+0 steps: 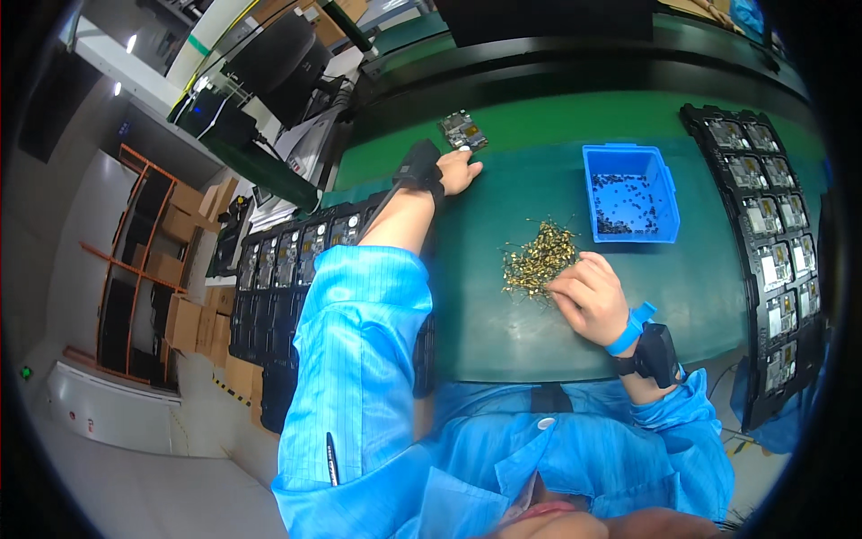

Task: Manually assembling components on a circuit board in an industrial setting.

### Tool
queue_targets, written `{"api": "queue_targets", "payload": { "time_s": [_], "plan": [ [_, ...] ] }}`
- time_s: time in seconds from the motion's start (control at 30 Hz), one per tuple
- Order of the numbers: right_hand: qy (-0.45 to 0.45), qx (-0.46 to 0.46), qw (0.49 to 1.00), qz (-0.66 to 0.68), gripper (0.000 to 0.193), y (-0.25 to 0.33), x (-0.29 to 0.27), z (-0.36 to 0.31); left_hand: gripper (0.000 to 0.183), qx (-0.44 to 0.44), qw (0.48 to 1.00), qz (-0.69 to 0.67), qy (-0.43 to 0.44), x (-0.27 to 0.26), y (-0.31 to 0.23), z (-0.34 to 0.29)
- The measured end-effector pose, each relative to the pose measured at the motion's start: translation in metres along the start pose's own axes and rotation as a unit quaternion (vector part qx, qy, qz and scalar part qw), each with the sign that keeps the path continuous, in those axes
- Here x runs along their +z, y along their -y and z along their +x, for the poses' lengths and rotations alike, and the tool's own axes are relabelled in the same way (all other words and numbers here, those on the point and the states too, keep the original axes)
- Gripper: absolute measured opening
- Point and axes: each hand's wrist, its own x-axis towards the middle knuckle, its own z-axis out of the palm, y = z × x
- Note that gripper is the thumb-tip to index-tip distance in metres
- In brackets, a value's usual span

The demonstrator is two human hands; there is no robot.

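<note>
A green circuit board (462, 131) lies at the far left of the green mat. My left hand (458, 172) reaches to its near edge, with a white-tipped finger against or just short of the board and the thumb apart. Nothing shows in that hand. A loose pile of small gold pieces with thin dark leads (541, 259) lies mid-mat. At the pile's right edge my right hand (588, 296) is closed in a pinch, its fingertips low over the pieces. Whatever is between those fingertips is too small to make out.
A blue bin (672, 193) with many tiny black pieces stands right of the pile. Black trays with boards flank the mat: one tray (759, 193) at the right, another tray (269, 310) at the left under my sleeve. A dark post (278, 175) rises at the far left.
</note>
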Motion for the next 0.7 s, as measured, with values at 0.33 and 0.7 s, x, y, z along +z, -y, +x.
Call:
{"api": "queue_targets", "payload": {
  "time_s": [0.33, 0.7],
  "plan": [
    [-0.015, 0.010, 1.000, -0.001, 0.019, -0.003, -0.012, -0.004, 0.050, -0.011, 0.999, -0.017, 0.029, -0.090, 0.071, -0.089],
    [0.015, -0.014, 1.000, 0.002, 0.017, 0.002, -0.003, -0.002, 0.075, -0.251, 0.962, 0.072, -0.081, 0.016, 0.094, -0.208]
  ]
}}
